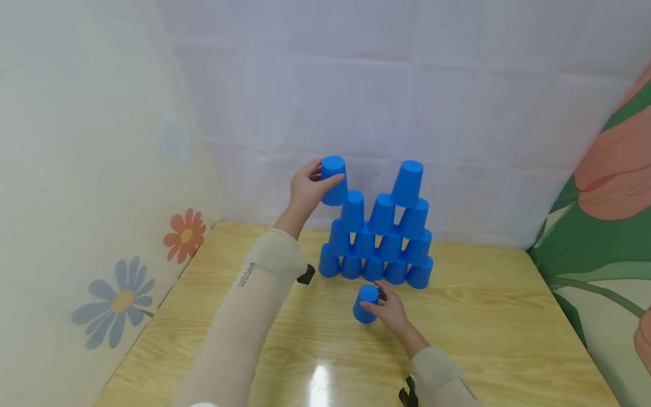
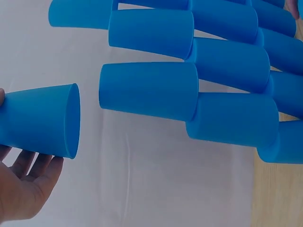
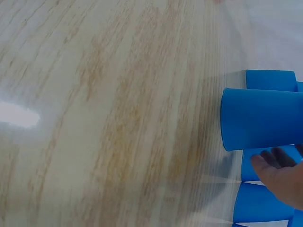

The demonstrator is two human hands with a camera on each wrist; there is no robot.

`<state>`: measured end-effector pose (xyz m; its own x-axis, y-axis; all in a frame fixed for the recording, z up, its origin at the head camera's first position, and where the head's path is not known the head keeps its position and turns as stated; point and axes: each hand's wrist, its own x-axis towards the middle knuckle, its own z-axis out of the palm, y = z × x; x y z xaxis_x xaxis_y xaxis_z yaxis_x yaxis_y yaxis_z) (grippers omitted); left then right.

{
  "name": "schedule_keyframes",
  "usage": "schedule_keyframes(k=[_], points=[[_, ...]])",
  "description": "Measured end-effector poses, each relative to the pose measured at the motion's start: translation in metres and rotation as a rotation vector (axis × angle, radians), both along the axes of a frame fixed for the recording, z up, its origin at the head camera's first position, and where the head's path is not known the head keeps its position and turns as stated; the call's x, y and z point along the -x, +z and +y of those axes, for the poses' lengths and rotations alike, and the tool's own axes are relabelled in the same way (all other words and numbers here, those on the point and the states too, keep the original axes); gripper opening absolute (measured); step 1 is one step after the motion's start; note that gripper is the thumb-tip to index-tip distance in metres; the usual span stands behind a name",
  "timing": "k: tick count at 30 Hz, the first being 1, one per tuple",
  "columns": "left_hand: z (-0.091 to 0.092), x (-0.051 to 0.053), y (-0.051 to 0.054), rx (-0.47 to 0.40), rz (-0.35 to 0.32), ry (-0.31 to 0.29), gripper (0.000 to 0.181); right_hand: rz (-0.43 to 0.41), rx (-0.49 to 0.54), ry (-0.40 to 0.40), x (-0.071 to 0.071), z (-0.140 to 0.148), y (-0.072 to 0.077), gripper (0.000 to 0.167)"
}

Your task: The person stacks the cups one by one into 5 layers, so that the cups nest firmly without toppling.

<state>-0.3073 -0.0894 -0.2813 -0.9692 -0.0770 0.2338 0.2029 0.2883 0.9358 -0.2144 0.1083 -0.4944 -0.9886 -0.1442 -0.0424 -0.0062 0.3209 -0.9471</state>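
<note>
My left hand (image 1: 307, 192) grips an upside-down blue cup (image 1: 334, 181), held in the air at the upper left of a cup pyramid. In the left wrist view that cup (image 2: 40, 120) is apart from the stacked cups. The pyramid (image 1: 373, 268) is made of upside-down blue cups in rows, with a single cup (image 1: 408, 183) on top at the right. In front of its bottom row my right hand (image 1: 394, 311) holds another upside-down blue cup (image 1: 365, 304) between thumb and fingers. The right wrist view shows this cup (image 3: 262, 119) at the right edge.
The wooden table (image 1: 483, 316) extends around the pyramid. A white cloth (image 1: 458, 113) hangs close behind it. At left stands a wall with printed flowers (image 1: 122, 301); at right, a wall with large leaves (image 1: 600, 243).
</note>
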Motion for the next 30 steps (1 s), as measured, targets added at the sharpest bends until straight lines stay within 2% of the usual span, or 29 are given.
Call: schedule_keyframes(k=[1, 2, 3, 5, 8, 9, 12, 13, 14, 15, 16, 17, 19, 21, 22, 23, 25, 30], points=[[0.001, -0.001, 0.003, -0.002, -0.011, -0.006, 0.065, 0.001, 0.001, -0.002, 0.001, 0.000, -0.001, 0.066], [0.004, -0.008, 0.011, -0.006, -0.023, -0.006, 0.064, 0.002, 0.003, -0.003, 0.001, -0.001, -0.002, 0.066], [0.006, -0.010, 0.014, -0.012, -0.030, -0.006, 0.063, 0.004, 0.005, -0.003, 0.002, -0.002, -0.003, 0.065], [0.008, -0.008, 0.016, -0.022, -0.044, -0.011, 0.061, 0.010, 0.015, -0.005, 0.002, -0.003, -0.004, 0.064], [0.009, 0.001, 0.016, -0.026, -0.063, -0.015, 0.059, 0.027, 0.024, -0.006, 0.002, -0.005, -0.005, 0.062], [0.006, 0.025, -0.001, -0.012, -0.052, -0.012, 0.062, 0.033, 0.026, -0.005, 0.002, -0.005, -0.005, 0.060], [-0.001, 0.081, -0.042, 0.009, -0.031, -0.014, 0.067, 0.042, 0.043, 0.000, 0.001, -0.007, -0.006, 0.054], [-0.003, 0.094, -0.050, 0.003, -0.035, -0.030, 0.069, 0.046, 0.052, 0.004, 0.001, -0.007, -0.006, 0.052], [-0.004, 0.108, -0.062, 0.007, -0.011, -0.023, 0.069, 0.047, 0.061, 0.007, 0.001, -0.008, -0.007, 0.050], [-0.004, 0.116, -0.068, 0.018, -0.001, -0.019, 0.069, 0.056, 0.069, 0.014, 0.000, -0.008, -0.007, 0.049], [-0.003, 0.108, -0.061, 0.013, -0.004, -0.026, 0.068, 0.057, 0.077, 0.019, 0.000, -0.007, -0.008, 0.048], [-0.001, 0.096, -0.050, 0.014, -0.004, -0.028, 0.068, 0.062, 0.083, 0.025, 0.000, -0.007, -0.009, 0.048], [0.005, 0.064, -0.024, 0.015, -0.009, -0.039, 0.065, 0.071, 0.085, 0.035, 0.000, -0.006, -0.010, 0.047], [0.011, 0.039, -0.004, 0.024, -0.016, -0.045, 0.064, 0.077, 0.077, 0.041, 0.000, -0.005, -0.011, 0.047], [0.013, 0.031, 0.002, 0.021, -0.017, -0.052, 0.063, 0.073, 0.073, 0.038, 0.000, -0.005, -0.011, 0.047], [0.015, 0.025, 0.007, 0.022, -0.020, -0.057, 0.063, 0.073, 0.064, 0.034, 0.000, -0.004, -0.012, 0.047], [0.018, 0.021, 0.011, 0.026, -0.040, -0.073, 0.064, 0.075, 0.050, 0.024, 0.000, -0.004, -0.012, 0.048], [0.027, 0.025, 0.008, 0.064, -0.030, -0.100, 0.063, 0.079, 0.043, 0.006, -0.001, -0.003, -0.017, 0.049]])
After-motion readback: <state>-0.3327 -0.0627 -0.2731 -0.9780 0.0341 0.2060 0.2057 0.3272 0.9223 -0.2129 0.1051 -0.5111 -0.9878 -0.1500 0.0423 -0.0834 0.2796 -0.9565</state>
